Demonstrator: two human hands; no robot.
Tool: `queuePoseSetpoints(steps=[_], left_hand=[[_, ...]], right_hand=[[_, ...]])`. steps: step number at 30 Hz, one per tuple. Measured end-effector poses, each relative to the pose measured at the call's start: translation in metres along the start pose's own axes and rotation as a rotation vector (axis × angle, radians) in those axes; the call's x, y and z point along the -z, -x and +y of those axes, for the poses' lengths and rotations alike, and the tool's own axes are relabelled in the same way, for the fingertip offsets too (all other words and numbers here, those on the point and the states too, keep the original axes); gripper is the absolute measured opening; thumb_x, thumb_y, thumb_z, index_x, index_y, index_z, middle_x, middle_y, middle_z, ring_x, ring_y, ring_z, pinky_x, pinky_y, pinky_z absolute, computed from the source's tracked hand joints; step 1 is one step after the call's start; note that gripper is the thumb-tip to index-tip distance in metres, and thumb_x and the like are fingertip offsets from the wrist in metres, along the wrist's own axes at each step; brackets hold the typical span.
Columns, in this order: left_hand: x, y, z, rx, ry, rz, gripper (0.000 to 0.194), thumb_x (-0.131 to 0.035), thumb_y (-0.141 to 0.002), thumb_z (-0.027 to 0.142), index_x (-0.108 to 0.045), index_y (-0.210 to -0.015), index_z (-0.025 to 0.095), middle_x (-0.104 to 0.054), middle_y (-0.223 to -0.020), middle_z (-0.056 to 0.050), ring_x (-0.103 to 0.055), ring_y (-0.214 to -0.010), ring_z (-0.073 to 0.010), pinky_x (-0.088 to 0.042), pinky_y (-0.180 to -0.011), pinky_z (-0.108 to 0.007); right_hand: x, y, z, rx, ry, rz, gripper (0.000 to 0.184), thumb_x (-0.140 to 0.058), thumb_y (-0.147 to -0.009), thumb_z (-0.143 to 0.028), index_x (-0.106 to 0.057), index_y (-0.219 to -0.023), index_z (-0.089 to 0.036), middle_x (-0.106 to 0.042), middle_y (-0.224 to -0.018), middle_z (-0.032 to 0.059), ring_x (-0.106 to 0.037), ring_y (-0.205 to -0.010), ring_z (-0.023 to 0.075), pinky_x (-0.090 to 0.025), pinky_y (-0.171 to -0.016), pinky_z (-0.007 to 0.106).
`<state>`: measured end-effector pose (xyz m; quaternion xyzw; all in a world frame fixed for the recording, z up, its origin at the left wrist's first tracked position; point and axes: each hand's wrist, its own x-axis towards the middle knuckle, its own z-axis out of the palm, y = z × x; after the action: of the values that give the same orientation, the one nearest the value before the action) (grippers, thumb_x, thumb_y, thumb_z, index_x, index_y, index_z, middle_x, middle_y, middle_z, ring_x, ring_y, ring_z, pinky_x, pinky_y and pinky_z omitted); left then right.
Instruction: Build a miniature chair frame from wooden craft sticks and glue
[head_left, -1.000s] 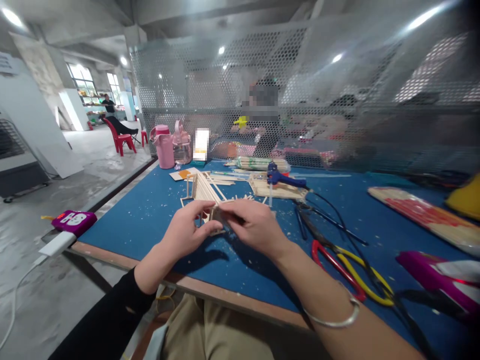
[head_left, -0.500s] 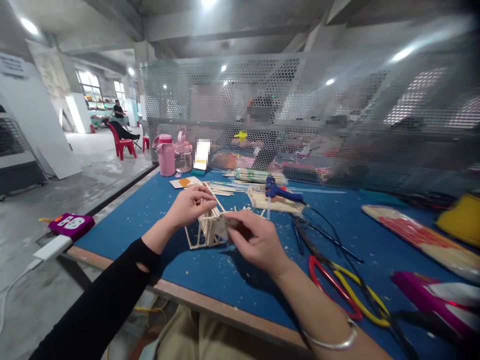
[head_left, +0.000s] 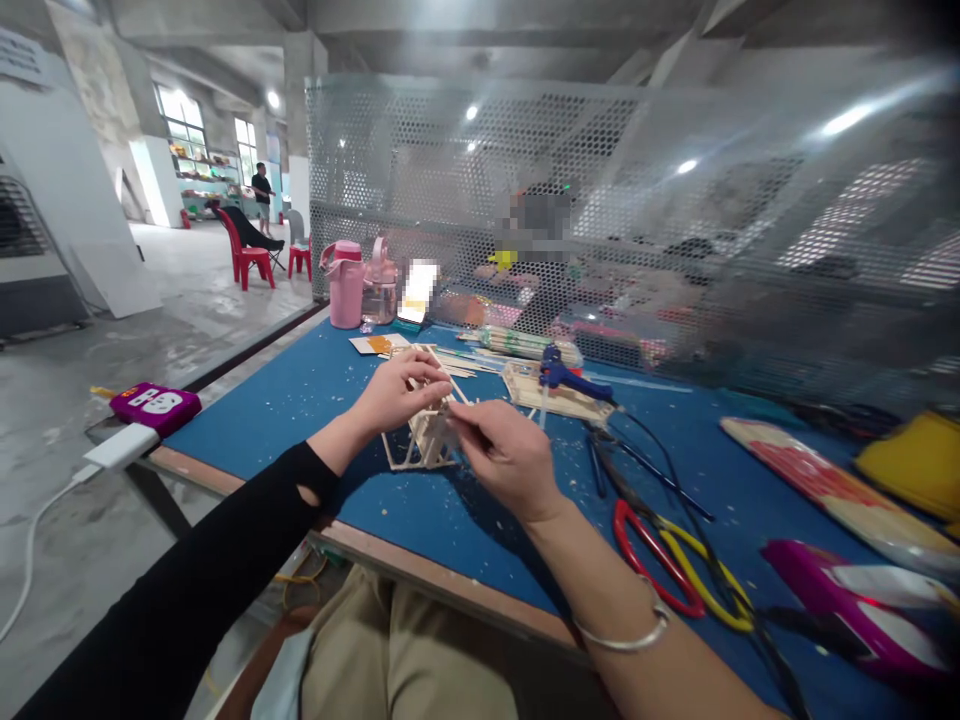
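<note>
A small frame of thin wooden sticks stands on the blue tabletop in front of me. My left hand is closed on its upper part from the left, thumb and fingers pinched near the top. At the frame's right side my right hand is closed, thumb and forefinger pressed together close to the left fingertips. What sits between those right fingers is hidden. Behind the hands lie loose wooden sticks. To the right, a blue glue gun rests on a bundle of flat wooden sticks.
Pliers with red and yellow handles lie at right, near a packet of sticks and a purple-and-white device. A pink flask and a lit phone stand at the back. Perforated metal screen closes the far side.
My right hand's fingers have come up closer to the left fingertips, and the pale flat piece seen by them is now mostly hidden. The camera view has shifted slightly.
</note>
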<state>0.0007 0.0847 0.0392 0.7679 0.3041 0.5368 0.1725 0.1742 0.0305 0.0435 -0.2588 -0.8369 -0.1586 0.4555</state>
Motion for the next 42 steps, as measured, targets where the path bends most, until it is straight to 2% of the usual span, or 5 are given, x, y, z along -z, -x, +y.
queuePoseSetpoints(steps=[15, 19, 30, 36, 42], left_hand=[[-0.0028, 0.001, -0.002, 0.038, 0.062, -0.002, 0.013, -0.064, -0.078, 0.028, -0.069, -0.082, 0.017, -0.06, -0.093, -0.006, -0.057, -0.085, -0.0136, -0.049, -0.06, -0.021], [-0.0028, 0.001, -0.0031, 0.026, 0.053, -0.008, 0.013, -0.064, -0.078, 0.027, -0.07, -0.082, 0.017, -0.059, -0.094, -0.006, -0.057, -0.085, -0.0138, -0.049, -0.06, -0.021], [-0.0024, 0.001, -0.0011, 0.016, 0.083, -0.001, 0.013, -0.063, -0.078, 0.026, -0.069, -0.082, 0.016, -0.059, -0.092, -0.007, -0.057, -0.086, -0.0142, -0.046, -0.057, -0.02], [-0.0027, 0.0005, -0.0018, 0.013, 0.083, -0.002, 0.014, -0.064, -0.078, 0.027, -0.069, -0.081, 0.015, -0.058, -0.091, -0.007, -0.056, -0.085, -0.0145, -0.046, -0.056, -0.019], [-0.0033, 0.0007, -0.0041, 0.018, 0.075, -0.001, 0.013, -0.064, -0.078, 0.028, -0.069, -0.082, 0.016, -0.06, -0.093, -0.007, -0.057, -0.085, -0.0146, -0.047, -0.057, -0.02]], right_hand=[[0.0004, 0.0012, 0.0013, -0.04, 0.03, 0.04, 0.023, -0.054, -0.083, -0.015, -0.067, -0.1, -0.023, -0.071, -0.079, 0.0054, -0.064, -0.07, 0.0167, -0.052, -0.064, 0.03], [-0.0009, 0.0001, 0.0003, 0.064, 0.017, -0.038, 0.022, -0.052, -0.083, -0.012, -0.066, -0.097, -0.021, -0.071, -0.081, 0.0068, -0.064, -0.074, 0.0168, -0.051, -0.067, 0.029], [0.0039, -0.0065, -0.0016, 0.078, 0.179, 0.031, 0.014, -0.057, -0.082, -0.013, -0.066, -0.089, -0.022, -0.071, -0.075, 0.0006, -0.06, -0.066, 0.0134, -0.034, -0.07, 0.033], [0.0026, -0.0051, -0.0025, 0.133, 0.172, -0.009, 0.014, -0.058, -0.081, -0.011, -0.064, -0.089, -0.02, -0.072, -0.075, -0.0002, -0.061, -0.066, 0.0124, -0.033, -0.069, 0.031], [0.0033, -0.0044, -0.0022, 0.091, 0.203, 0.043, 0.013, -0.059, -0.081, -0.011, -0.063, -0.09, -0.019, -0.071, -0.074, 0.0005, -0.06, -0.065, 0.0126, -0.033, -0.07, 0.031]])
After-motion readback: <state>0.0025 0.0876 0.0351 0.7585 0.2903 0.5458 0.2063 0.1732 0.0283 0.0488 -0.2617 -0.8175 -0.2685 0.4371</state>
